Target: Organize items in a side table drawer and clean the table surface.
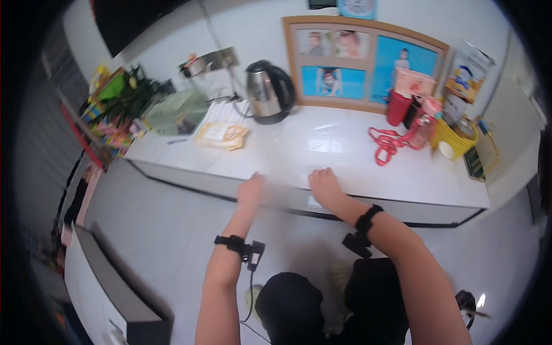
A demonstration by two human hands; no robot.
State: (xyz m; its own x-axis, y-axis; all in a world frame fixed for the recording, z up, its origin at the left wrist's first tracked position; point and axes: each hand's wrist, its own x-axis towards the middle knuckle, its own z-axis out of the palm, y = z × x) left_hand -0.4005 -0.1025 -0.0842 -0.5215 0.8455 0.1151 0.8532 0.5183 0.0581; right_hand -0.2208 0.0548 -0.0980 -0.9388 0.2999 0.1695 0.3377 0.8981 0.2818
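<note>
Before me stands a long low cabinet [409, 183] with a glossy white marbled top. My left hand [251, 189] is at its front edge, fingers curled away from view. Over the same edge, further right, lies my right hand [325, 185], its fingers bent down close together at the top. A hazy pale blur lies between the two hands, and I cannot tell what it is. Whatever might be under either palm is hidden. Each forearm wears a black strap with a small device; a cable [251, 293] hangs from the left one.
Along the wall stand a steel electric kettle [264, 92], a framed photo board [336, 105], a red cup [399, 108], a pink bottle [422, 129] with strap, and a yellow basket [453, 140]. A yellow packet [222, 136] and green translucent box [177, 114] lie left. Another cabinet [95, 284] stands lower left.
</note>
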